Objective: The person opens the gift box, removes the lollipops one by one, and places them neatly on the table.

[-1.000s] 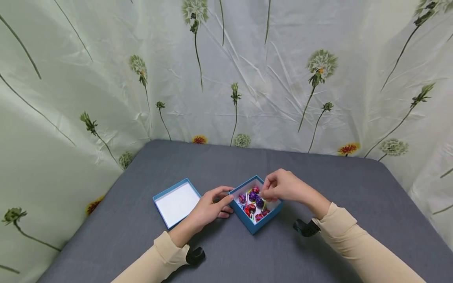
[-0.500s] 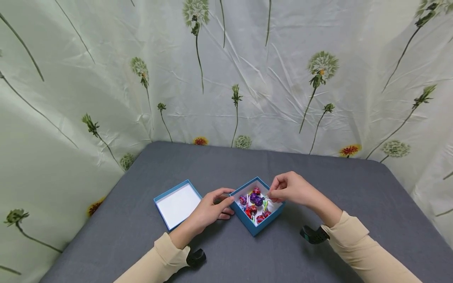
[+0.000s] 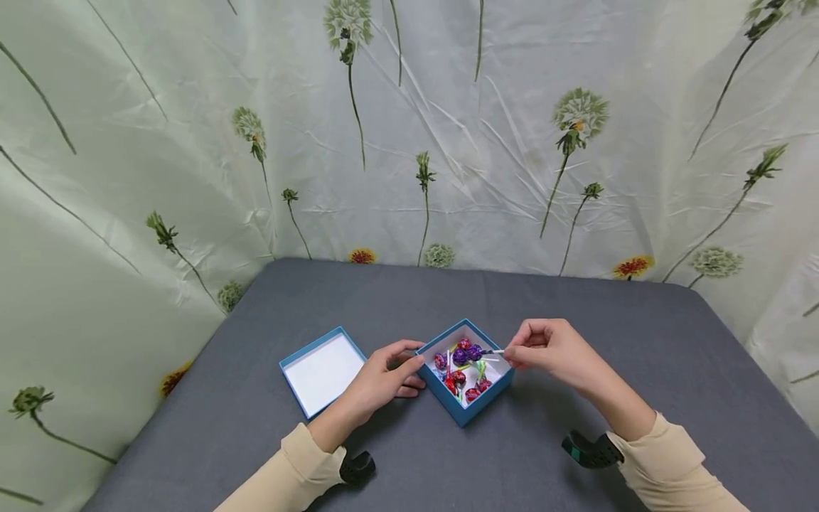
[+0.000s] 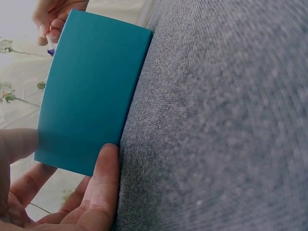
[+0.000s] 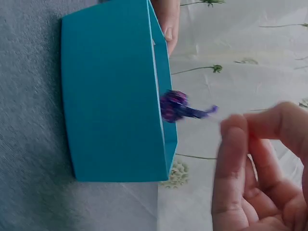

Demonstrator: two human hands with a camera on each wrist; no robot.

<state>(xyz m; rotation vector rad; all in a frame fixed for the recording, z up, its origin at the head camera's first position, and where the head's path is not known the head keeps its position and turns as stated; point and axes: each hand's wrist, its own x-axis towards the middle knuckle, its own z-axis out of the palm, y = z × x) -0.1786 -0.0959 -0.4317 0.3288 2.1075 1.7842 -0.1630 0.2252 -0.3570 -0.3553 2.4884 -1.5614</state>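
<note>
A blue open-topped box [image 3: 443, 397] with a white inside holds several wrapped lollipops [image 3: 472, 395], red and purple. My left hand [image 3: 374, 384] holds the box at its left corner, thumb at the rim and fingers against the side, as the left wrist view also shows. The thumb and index finger of my right hand [image 3: 553, 355] pinch the white stick of a purple lollipop [image 5: 174, 106]. In the right wrist view its wrapped head is at the box's rim, partly hidden behind the wall. The right hand itself is just right of the box.
Left of the box lies its blue-edged lid [image 3: 323, 373], white inside facing up, partly behind the left forearm. Both stand on a grey cloth-covered table [image 3: 409, 291]. A pale curtain [image 3: 499, 142] with a dandelion print hangs behind and at the sides.
My right hand has moved right from over the box, drawing the purple lollipop up by its stick toward the right rim. The left hand stays at the box's corner.
</note>
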